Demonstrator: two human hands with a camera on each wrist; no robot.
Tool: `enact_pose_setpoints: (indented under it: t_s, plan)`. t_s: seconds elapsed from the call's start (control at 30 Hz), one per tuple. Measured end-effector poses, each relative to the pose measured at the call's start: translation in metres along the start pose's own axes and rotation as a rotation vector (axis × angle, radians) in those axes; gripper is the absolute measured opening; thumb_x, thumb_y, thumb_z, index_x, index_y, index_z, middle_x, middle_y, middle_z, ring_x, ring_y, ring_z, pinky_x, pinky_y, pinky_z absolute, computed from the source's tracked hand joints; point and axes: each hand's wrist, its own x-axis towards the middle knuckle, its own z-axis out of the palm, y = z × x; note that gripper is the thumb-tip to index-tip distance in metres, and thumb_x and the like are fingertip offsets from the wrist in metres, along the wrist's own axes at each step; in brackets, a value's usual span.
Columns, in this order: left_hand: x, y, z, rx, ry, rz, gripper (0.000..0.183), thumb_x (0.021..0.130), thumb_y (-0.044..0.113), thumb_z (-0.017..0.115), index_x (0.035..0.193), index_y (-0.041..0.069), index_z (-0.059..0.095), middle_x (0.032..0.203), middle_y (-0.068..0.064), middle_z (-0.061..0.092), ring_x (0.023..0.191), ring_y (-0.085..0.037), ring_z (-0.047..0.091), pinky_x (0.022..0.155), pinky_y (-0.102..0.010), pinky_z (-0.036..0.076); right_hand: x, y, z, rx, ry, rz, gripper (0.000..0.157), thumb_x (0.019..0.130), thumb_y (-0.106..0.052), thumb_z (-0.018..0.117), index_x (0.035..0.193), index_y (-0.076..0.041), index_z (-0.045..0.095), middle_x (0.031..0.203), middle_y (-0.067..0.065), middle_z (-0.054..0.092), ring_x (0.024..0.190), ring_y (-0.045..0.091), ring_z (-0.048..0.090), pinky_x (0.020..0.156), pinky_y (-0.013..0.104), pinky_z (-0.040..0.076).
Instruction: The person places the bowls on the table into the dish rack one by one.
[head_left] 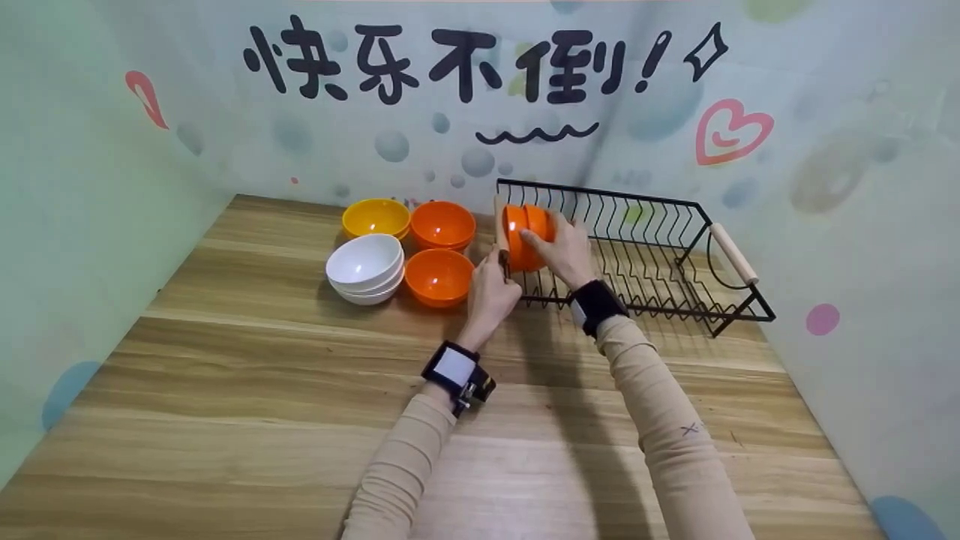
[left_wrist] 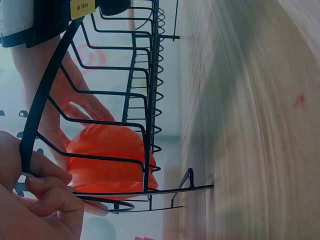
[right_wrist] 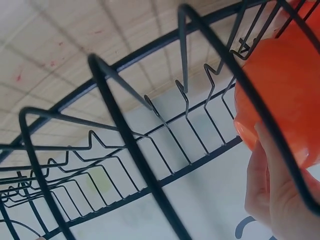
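A black wire dish rack (head_left: 600,192) with wooden handles stands at the back right. Two orange bowls (head_left: 516,238) stand on edge, nested together, inside its left end. My right hand (head_left: 568,253) grips the bowls from the right, thumb across their near side; the right wrist view has its fingers against the orange surface (right_wrist: 285,95). At the rack's front left corner my left hand (head_left: 492,291) holds the frame, its fingers curled round the black bar in the left wrist view. Rack wires partly cover the bowls (left_wrist: 107,142) there.
Left of the rack, bowls sit on the wooden table (head_left: 300,420): stacked white bowls (head_left: 365,262), yellow bowls (head_left: 375,217), orange bowls (head_left: 442,223) behind and another orange bowl (head_left: 439,277) in front, close to my left hand. A printed wall (head_left: 360,165) closes off the back.
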Motion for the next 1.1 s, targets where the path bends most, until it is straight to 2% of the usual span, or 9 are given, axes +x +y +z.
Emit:
enact_pose_setpoints:
  t_s: [0.17,0.4,0.6,0.83,0.97,1.1]
  plan:
    - [0.001,0.000,0.000,-0.009,-0.001,0.008,0.069,0.075,-0.001,0.050,0.141,0.003,0.031,0.128,-0.016,0.053,0.099,-0.026,0.055,0.078,-0.033,0.048,0.000,-0.001,0.003,0.003,0.004,-0.018,0.067,0.084,-0.050,0.057,0.135,-0.009,0.042,0.124,0.024,0.049,0.111,0.035,0.048,0.089,0.046,0.044]
    - [0.002,-0.001,-0.001,-0.020,-0.002,0.011,0.069,0.074,-0.001,0.051,0.141,0.002,0.032,0.128,-0.016,0.053,0.100,-0.025,0.056,0.078,-0.033,0.049,-0.002,-0.001,0.002,-0.014,-0.009,-0.054,0.065,0.085,-0.048,0.056,0.135,-0.010,0.041,0.123,0.025,0.046,0.106,0.035,0.050,0.084,0.046,0.046]
    - [0.002,0.000,-0.002,-0.013,-0.018,-0.006,0.070,0.075,0.000,0.051,0.141,0.002,0.030,0.131,-0.016,0.050,0.103,-0.026,0.055,0.081,-0.033,0.048,-0.006,0.001,0.001,0.008,-0.049,-0.044,0.067,0.086,-0.046,0.056,0.140,-0.014,0.034,0.129,0.027,0.038,0.109,0.036,0.049,0.089,0.046,0.046]
    - [0.002,-0.001,-0.002,-0.009,-0.015,-0.008,0.070,0.075,0.000,0.052,0.141,0.002,0.031,0.129,-0.017,0.052,0.108,-0.027,0.055,0.085,-0.035,0.049,-0.016,0.001,-0.004,0.011,-0.042,-0.024,0.067,0.085,-0.047,0.056,0.140,-0.015,0.035,0.130,0.026,0.037,0.111,0.036,0.050,0.089,0.048,0.046]
    - [0.002,-0.002,-0.001,-0.010,-0.009,-0.006,0.070,0.075,-0.001,0.053,0.141,0.002,0.031,0.128,-0.017,0.052,0.106,-0.027,0.056,0.085,-0.035,0.049,-0.027,0.001,-0.008,0.006,-0.010,-0.025,0.064,0.087,-0.043,0.056,0.136,-0.007,0.038,0.126,0.024,0.044,0.106,0.033,0.051,0.088,0.045,0.046]
    - [0.001,-0.002,-0.001,-0.004,-0.008,-0.001,0.069,0.075,0.000,0.052,0.141,0.002,0.031,0.126,-0.017,0.054,0.099,-0.027,0.057,0.079,-0.034,0.050,-0.041,0.004,-0.008,-0.001,0.076,-0.077,0.047,0.088,-0.034,0.058,0.119,0.000,0.052,0.104,0.019,0.060,0.085,0.027,0.058,0.072,0.037,0.050]
